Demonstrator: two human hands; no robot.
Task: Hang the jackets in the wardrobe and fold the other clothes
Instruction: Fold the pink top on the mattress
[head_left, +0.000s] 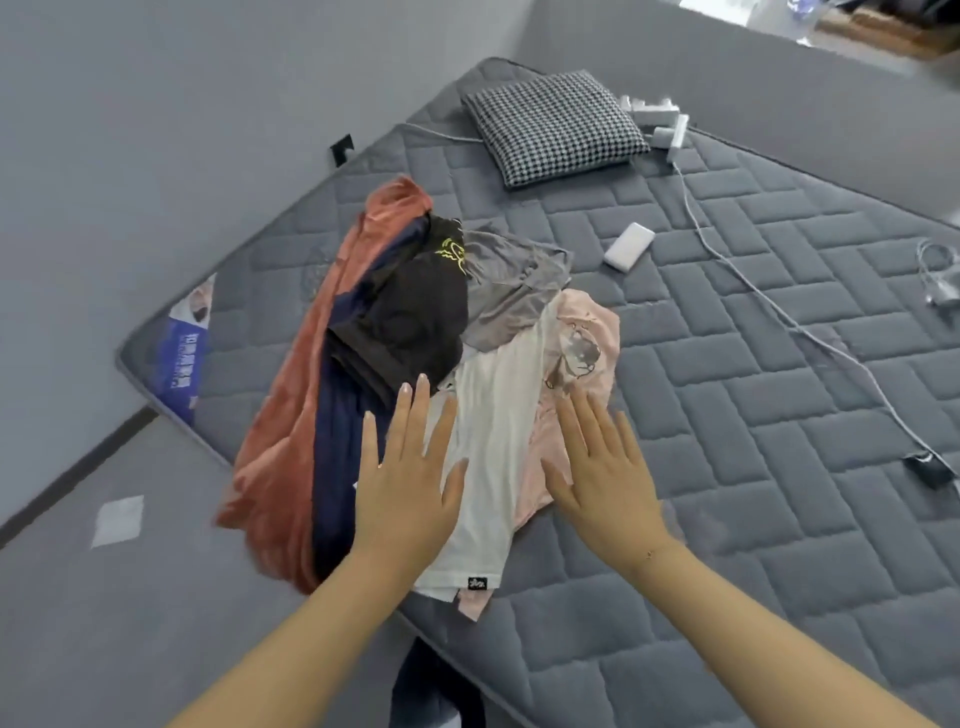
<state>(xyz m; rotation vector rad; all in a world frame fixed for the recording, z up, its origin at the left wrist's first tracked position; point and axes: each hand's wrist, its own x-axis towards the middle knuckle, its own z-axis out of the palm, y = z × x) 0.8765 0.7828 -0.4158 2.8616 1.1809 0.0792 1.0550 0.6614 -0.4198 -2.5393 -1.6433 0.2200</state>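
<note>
You are holding both hands flat over the pile of clothes (415, 332) lying on the grey mattress (753, 364) in the middle of the frame. Your left hand (410, 483) is hovering with straight, slightly spread fingers over the navy garment (337, 467) and the white shirt (488, 441). Your right hand (608, 483), fingers spread too, is hanging above the pink shirt (587, 343). A checked pillow (556, 124) is sitting at upper centre, a white power bank (628, 247) just below it
</note>
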